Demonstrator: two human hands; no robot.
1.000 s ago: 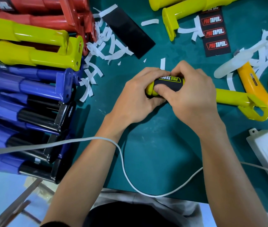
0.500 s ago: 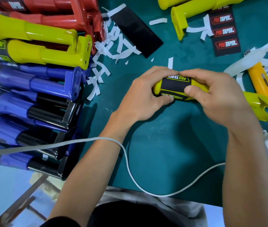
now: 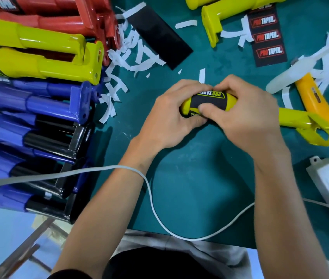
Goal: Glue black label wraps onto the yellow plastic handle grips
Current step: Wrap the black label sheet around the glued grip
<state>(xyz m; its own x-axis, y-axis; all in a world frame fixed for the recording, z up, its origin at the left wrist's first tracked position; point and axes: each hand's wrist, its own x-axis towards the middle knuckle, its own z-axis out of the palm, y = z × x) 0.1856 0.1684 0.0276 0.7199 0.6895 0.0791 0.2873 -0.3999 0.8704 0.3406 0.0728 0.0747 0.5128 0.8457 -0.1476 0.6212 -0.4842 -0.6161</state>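
My feed is bright and even. The light seems to come from above, since the surface (image 3: 189,178) shows only a soft, dark shadow just below the grip (image 3: 186,106). Left of the grip, the stacked handles (image 3: 45,63) throw white glare streaks off their glossy plastic. The right hand (image 3: 246,115) looks slightly smeared. Far below and left of the grip the floor (image 3: 2,228) is blurred, and straight lines bow toward the frame edges.
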